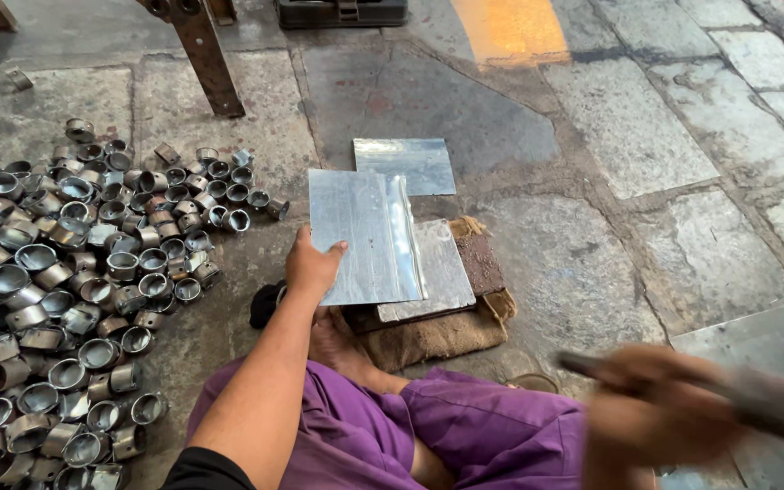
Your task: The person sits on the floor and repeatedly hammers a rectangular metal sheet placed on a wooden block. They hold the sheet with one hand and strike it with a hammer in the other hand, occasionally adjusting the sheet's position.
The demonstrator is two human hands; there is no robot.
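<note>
Head view: left hand (pixel 312 265) gripping metal sheet (pixel 362 238), right hand (pixel 655 413) seemingly around tool (pixel 755 399).

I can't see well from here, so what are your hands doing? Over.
Left hand grips metal sheet. Right hand blurred, holding dark tool. Metal cups piled left, apart.

Single view, head-worn camera. Looks steeply down and forward over the wearer's own lap onto a stone-slab floor (pixel 628 136). Close range: the left hand (pixel 312 266) sits near frame centre at arm's reach; the right hand (pixel 660 413) is nearer the lens, blurred, at the lower right edge. The frame's far edge reaches a rusty metal leg (pixel 206 54) at the top left. A heap of metal rings (pixel 65 290) fills the left edge. No second view to compare.
</note>
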